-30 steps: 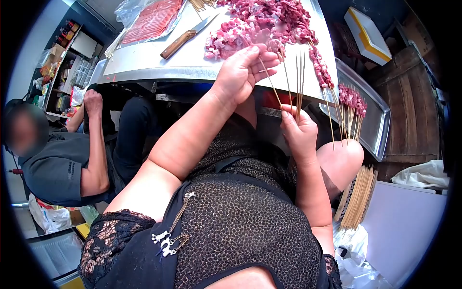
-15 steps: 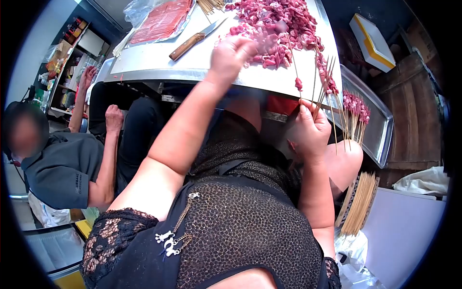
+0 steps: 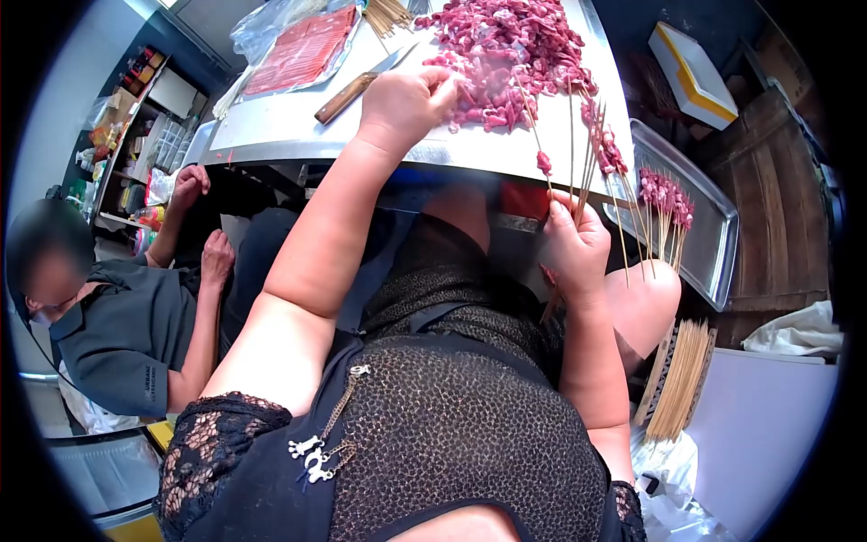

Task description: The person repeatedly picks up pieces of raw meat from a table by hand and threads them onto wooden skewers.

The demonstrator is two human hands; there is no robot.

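Note:
My left hand [image 3: 402,104] is closed in a pinch at the left edge of the raw meat pile [image 3: 510,54]; what its fingertips hold, if anything, cannot be made out. Several thin wooden skewers [image 3: 587,167] are gripped in my right hand [image 3: 578,244], below the table's front edge. One of them leans apart from the rest and bears a small piece of meat [image 3: 544,163]. Just right of that hand, loaded skewers [image 3: 610,149] lie over the table edge. More skewers with meat [image 3: 666,199] rest on a metal tray [image 3: 718,244].
On the white table [image 3: 284,122] lie a wooden-handled knife [image 3: 348,98], a pack of pink-red strips [image 3: 302,50] and bare skewers [image 3: 388,16]. A bundle of skewers [image 3: 677,379] stands at lower right. Another person [image 3: 122,334] sits at the left, hands apart from mine.
My left hand has gone from open to pinched and moved left. A piece of meat now sits on one skewer in my right hand. The other person's hands and head have shifted.

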